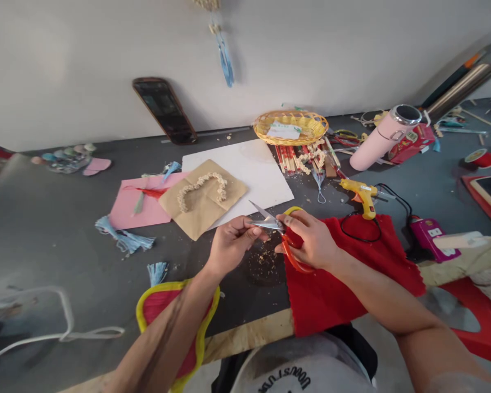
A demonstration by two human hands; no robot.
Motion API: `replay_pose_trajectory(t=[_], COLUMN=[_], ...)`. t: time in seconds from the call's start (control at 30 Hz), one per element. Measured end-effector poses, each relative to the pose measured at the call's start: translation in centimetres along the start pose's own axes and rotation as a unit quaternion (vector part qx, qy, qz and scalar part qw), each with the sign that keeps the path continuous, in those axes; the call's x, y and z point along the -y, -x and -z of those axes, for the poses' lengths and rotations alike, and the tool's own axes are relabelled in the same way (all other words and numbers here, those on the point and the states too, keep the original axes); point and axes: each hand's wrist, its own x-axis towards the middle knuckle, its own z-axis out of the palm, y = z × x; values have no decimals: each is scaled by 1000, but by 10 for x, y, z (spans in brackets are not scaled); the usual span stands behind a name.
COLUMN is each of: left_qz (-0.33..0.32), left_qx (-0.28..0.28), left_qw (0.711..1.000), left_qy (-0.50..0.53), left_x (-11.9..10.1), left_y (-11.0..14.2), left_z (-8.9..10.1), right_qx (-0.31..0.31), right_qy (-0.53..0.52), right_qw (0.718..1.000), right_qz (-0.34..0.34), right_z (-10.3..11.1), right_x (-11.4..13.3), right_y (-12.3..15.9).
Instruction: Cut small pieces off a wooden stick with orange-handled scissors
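My right hand (pixel 311 240) grips a pair of scissors (pixel 270 221) with orange and yellow handles, blades parted and pointing left. My left hand (pixel 233 243) is pinched shut on a small piece held between the blades; the piece is too small to name. Small tan crumbs (pixel 264 259) lie on the dark table just below both hands. A red cloth (pixel 339 278) lies under my right wrist.
A tan paper with a bead-like string (pixel 200 191) lies on a white sheet (pixel 249 169) and a pink sheet (pixel 135 210). Yellow glue gun (pixel 362 194), yellow basket (pixel 290 126), sticks (pixel 294 158), pink bottle (pixel 382 136), blue tassels (pixel 123 234), phone (pixel 163 109) against the wall.
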Motion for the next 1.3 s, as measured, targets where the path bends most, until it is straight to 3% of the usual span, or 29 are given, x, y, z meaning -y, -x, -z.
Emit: replay_pose_trajectory(t=[0.57, 1.13, 1.3], left_qz=[68, 38, 35], left_qx=[74, 0, 14], left_qw=[989, 999, 999], left_qy=[109, 34, 31], left_x=[-1, 8, 5], left_y=[-2, -3, -3], left_z=[2, -2, -2], right_qx=[-8, 15, 17], right_qy=[-28, -20, -1], right_qw=[999, 999, 1000], right_qz=[13, -33, -20], right_z=[-2, -2, -2], right_x=[-3, -2, -5], right_y=[-1, -2, -2])
